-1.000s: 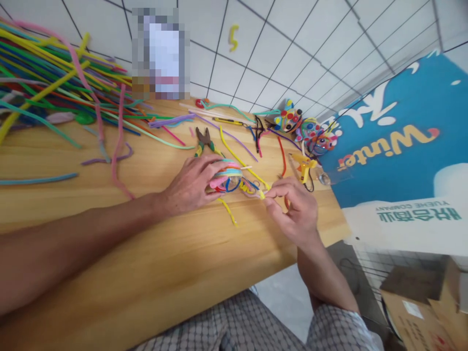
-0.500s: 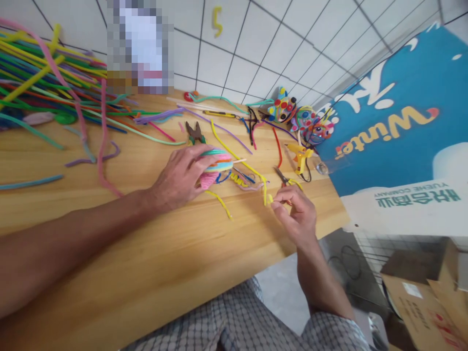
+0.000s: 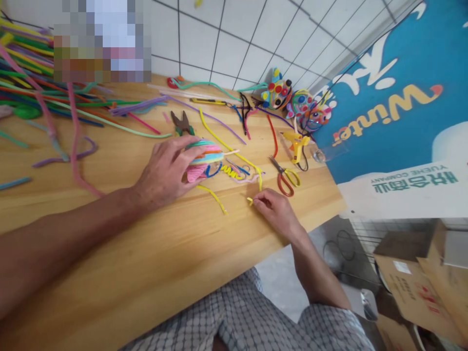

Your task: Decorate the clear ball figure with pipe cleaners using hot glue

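Head view looks down on a wooden table [image 3: 146,253] where two bare hands work among craft supplies. The left hand [image 3: 164,170] lies half curled over a pipe-cleaner coil [image 3: 206,150], a flat disc wound in pink, green, orange and blue bands. Its fingers spread across the top and near edge and press the disc to the wood, a grip that probably stops the windings from springing loose. The coil sits near the middle of the table, just in front of the pliers [image 3: 182,124].

The right hand [image 3: 274,209] rests low at the table's front edge, nearly closed, with thumb and forefinger pinched on a yellow scrap [image 3: 250,200] of pipe cleaner. The scrap touches or almost touches the wood; I cannot tell which. A loose yellow strand [image 3: 215,197] lies between the two hands, and a small yellow spiral [image 3: 230,170] lies just right of the coil.

Scissors [image 3: 284,175] and a yellow glue gun [image 3: 297,145] lie just beyond the right hand, likely kept there for easy reach. A heap of long pipe cleaners [image 3: 32,83] fills the far left, well clear of the work. Finished bright figures [image 3: 292,100] stand by the tiled wall, beside a blue carton [image 3: 395,97].
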Tool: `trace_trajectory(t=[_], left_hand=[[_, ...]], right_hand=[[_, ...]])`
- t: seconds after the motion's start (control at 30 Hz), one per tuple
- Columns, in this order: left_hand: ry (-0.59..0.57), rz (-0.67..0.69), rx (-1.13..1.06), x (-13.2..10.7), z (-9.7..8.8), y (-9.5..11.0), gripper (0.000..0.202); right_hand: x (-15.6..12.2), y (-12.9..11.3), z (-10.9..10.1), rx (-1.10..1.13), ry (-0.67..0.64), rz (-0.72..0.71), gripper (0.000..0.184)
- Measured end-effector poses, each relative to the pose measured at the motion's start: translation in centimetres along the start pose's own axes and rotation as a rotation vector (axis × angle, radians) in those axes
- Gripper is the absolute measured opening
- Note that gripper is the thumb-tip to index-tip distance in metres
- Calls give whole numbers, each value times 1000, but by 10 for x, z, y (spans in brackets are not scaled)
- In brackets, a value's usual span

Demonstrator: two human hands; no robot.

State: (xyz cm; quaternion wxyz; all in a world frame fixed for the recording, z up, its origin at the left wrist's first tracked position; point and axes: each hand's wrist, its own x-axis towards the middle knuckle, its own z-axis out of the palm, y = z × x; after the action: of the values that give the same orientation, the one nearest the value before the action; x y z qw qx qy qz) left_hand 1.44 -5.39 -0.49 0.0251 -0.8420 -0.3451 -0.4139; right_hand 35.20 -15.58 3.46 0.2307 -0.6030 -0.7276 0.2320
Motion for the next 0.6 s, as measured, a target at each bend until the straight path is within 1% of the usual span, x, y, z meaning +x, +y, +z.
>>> trace_trajectory(t=[0.07,0.13,0.23,0.3,0.37,0.43,0.6], left_hand=[[-11,7,7,0,0,0,66],[-5,27,25,-1,1,-1,65],[-1,40,32,-2,2,-2,60],[-18,23,12,-2,3,-3,60],[-37,3,-25,-2,2,-4,62],[-48,-2,-46,-2,2,-4,65],[-42,8,-29,-1,0,-1,67]], right_hand=[[0,5,1,-39,38,31,13],[-1,8,0,-20,71,60,11],[-4,11,-2,108,99,118,12],[-6,13,-4,189,141,127,11],[-8,13,-3,218,181,91,8],[-9,11,-1,188,197,41,8],[-13,-2,10,81,177,-124,25]])
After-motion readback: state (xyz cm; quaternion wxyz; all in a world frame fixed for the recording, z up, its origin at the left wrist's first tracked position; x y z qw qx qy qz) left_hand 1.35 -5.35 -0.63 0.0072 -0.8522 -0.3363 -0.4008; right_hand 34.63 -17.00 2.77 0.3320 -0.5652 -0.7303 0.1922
